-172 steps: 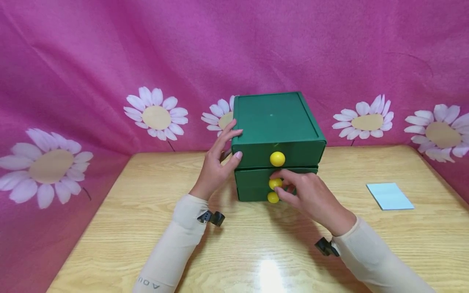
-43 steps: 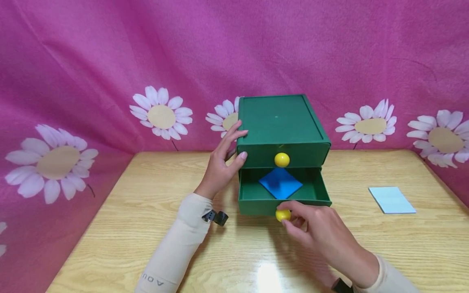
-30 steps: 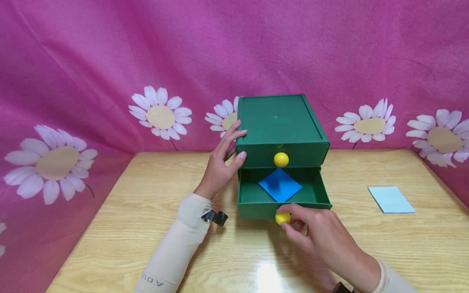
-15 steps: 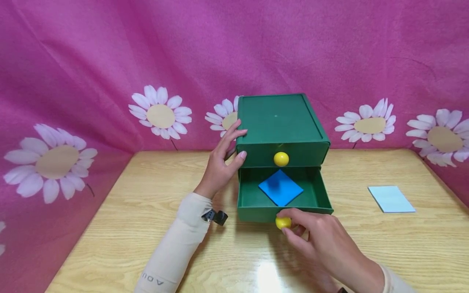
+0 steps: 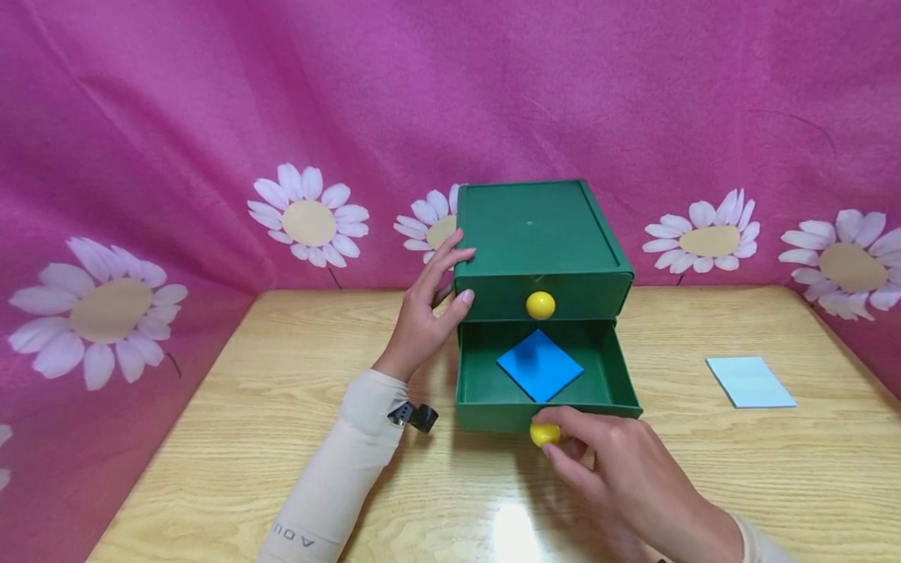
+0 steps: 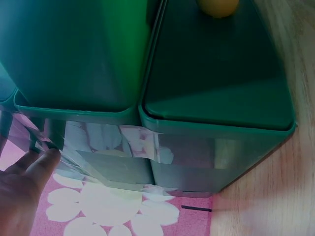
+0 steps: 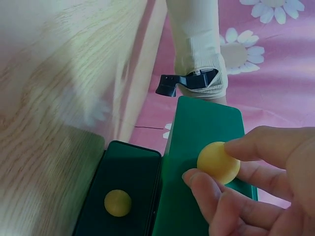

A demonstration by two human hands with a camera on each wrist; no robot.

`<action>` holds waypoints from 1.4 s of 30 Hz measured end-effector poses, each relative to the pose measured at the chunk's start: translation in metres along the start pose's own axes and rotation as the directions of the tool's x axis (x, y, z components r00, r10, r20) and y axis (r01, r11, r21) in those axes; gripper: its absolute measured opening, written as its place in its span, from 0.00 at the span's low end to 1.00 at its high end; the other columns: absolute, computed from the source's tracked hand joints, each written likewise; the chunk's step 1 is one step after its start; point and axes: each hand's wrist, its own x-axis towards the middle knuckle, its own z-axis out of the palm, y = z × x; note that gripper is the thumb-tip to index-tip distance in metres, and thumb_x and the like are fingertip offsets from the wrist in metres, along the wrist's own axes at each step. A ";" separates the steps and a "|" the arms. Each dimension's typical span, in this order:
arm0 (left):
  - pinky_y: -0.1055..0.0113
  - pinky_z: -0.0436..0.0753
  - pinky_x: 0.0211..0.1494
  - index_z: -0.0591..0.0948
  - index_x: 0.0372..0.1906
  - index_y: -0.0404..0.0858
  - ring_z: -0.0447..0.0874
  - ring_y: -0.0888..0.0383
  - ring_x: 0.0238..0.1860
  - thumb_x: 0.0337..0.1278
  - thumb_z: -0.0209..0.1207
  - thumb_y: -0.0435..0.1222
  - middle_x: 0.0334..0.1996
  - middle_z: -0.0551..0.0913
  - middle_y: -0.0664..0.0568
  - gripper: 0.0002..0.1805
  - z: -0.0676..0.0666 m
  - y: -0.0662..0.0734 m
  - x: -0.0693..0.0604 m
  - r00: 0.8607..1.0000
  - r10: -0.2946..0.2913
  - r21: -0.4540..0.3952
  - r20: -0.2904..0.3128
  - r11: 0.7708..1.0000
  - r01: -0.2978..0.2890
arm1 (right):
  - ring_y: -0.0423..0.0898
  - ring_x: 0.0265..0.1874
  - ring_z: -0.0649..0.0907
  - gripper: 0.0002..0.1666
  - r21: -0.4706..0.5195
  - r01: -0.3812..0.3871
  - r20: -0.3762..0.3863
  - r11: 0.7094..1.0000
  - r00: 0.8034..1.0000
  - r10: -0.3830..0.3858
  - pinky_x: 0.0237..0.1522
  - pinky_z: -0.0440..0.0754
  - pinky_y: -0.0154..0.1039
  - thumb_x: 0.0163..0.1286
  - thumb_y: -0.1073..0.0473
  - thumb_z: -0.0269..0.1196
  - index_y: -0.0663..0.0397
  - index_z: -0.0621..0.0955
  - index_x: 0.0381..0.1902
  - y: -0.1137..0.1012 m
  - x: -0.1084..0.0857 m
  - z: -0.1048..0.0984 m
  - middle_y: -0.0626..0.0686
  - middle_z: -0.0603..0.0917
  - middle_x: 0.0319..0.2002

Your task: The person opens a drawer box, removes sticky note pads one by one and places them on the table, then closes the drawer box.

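Observation:
A green drawer cabinet (image 5: pixel 531 223) stands on the wooden table, its top drawer closed under a yellow knob (image 5: pixel 540 305). Below it, an open drawer (image 5: pixel 598 367) holds a blue square (image 5: pixel 540 365) lying flat. My right hand (image 5: pixel 626 461) pinches that drawer's yellow knob (image 5: pixel 544 434), also seen as a knob (image 7: pixel 218 162) in the right wrist view. Beneath it, that view shows a closed drawer (image 7: pixel 125 169) with its own knob (image 7: pixel 118 203). My left hand (image 5: pixel 422 320) rests against the cabinet's left side with fingers extended; its fingers (image 6: pixel 42 167) show in the left wrist view.
A light blue square pad (image 5: pixel 752 382) lies on the table (image 5: pixel 281 375) to the right of the cabinet. Behind the table hangs a pink cloth (image 5: pixel 394 94) printed with white daisies.
Since the earliest frame, the middle drawer has come out toward me with my right hand on its knob, showing the blue square. It moved slightly further over the last second. My left hand stays in place.

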 end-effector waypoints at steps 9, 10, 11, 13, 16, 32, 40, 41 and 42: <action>0.49 0.68 0.66 0.68 0.66 0.34 0.56 0.55 0.73 0.62 0.52 0.29 0.74 0.57 0.45 0.26 0.001 0.001 0.000 1.000 0.009 -0.002 0.005 1.000 -0.009 | 0.26 0.25 0.77 0.12 0.029 -0.016 0.043 0.999 0.999 0.015 0.36 0.83 0.31 0.64 0.47 0.65 0.34 0.81 0.46 0.000 -0.004 -0.001 0.27 0.81 0.30; 0.49 0.68 0.66 0.68 0.66 0.34 0.56 0.55 0.73 0.62 0.52 0.29 0.74 0.57 0.45 0.26 0.000 0.001 0.000 1.000 0.009 -0.003 0.005 1.000 -0.009 | 0.26 0.25 0.77 0.12 0.033 -0.022 0.047 0.999 0.999 0.020 0.36 0.83 0.31 0.64 0.47 0.65 0.33 0.81 0.46 0.000 -0.004 -0.001 0.27 0.81 0.30; 0.49 0.68 0.66 0.68 0.66 0.34 0.56 0.55 0.73 0.62 0.52 0.29 0.74 0.57 0.45 0.26 0.000 0.001 0.000 1.000 0.009 -0.002 0.004 1.000 -0.009 | 0.26 0.25 0.77 0.12 0.037 -0.026 0.053 0.999 0.998 0.024 0.36 0.83 0.31 0.64 0.47 0.65 0.33 0.81 0.46 0.000 -0.004 -0.001 0.27 0.81 0.30; 0.48 0.68 0.66 0.68 0.66 0.34 0.57 0.56 0.72 0.62 0.52 0.28 0.74 0.57 0.45 0.26 0.000 0.002 -0.001 1.000 0.009 -0.001 0.001 1.000 -0.009 | 0.26 0.25 0.78 0.12 0.037 -0.022 0.059 0.999 0.998 0.020 0.36 0.83 0.31 0.65 0.47 0.65 0.33 0.81 0.46 0.000 -0.004 -0.001 0.27 0.81 0.31; 0.48 0.68 0.66 0.69 0.66 0.34 0.57 0.56 0.72 0.62 0.52 0.28 0.74 0.57 0.45 0.25 -0.001 0.001 -0.002 1.000 0.008 -0.003 -0.004 1.000 -0.008 | 0.25 0.25 0.77 0.12 0.033 -0.031 0.067 0.999 0.997 0.029 0.36 0.83 0.31 0.64 0.48 0.66 0.33 0.81 0.46 0.000 -0.005 0.000 0.27 0.81 0.31; 0.47 0.68 0.65 0.68 0.66 0.35 0.56 0.57 0.72 0.62 0.52 0.29 0.74 0.57 0.45 0.26 0.000 0.000 -0.002 1.000 0.002 0.004 0.003 1.000 -0.002 | 0.25 0.26 0.75 0.13 -0.023 0.010 0.060 1.000 0.998 -0.009 0.36 0.83 0.31 0.65 0.44 0.63 0.33 0.81 0.47 0.000 -0.012 0.001 0.28 0.81 0.31; 0.47 0.68 0.65 0.68 0.66 0.35 0.56 0.58 0.72 0.62 0.52 0.29 0.74 0.57 0.46 0.26 0.000 0.001 -0.001 1.000 -0.011 0.003 0.006 1.000 0.011 | 0.25 0.25 0.75 0.12 -0.046 0.047 0.017 0.998 0.999 -0.046 0.33 0.81 0.28 0.63 0.48 0.66 0.33 0.81 0.45 -0.002 -0.015 0.002 0.27 0.79 0.30; 0.47 0.68 0.65 0.68 0.66 0.35 0.56 0.58 0.72 0.62 0.52 0.29 0.74 0.57 0.46 0.26 0.000 0.001 -0.001 1.000 -0.012 0.003 0.006 1.000 0.012 | 0.25 0.25 0.75 0.12 -0.044 0.053 0.009 0.998 0.999 -0.052 0.32 0.81 0.28 0.63 0.49 0.67 0.33 0.81 0.45 -0.002 -0.016 0.003 0.27 0.79 0.30; 0.47 0.68 0.65 0.68 0.66 0.35 0.56 0.58 0.72 0.63 0.52 0.29 0.74 0.57 0.46 0.26 0.000 0.002 -0.001 1.000 -0.012 0.003 0.006 1.000 0.012 | 0.25 0.25 0.75 0.12 -0.042 0.060 0.001 0.997 0.998 -0.060 0.31 0.81 0.29 0.63 0.50 0.67 0.33 0.81 0.45 -0.002 -0.016 0.003 0.27 0.79 0.29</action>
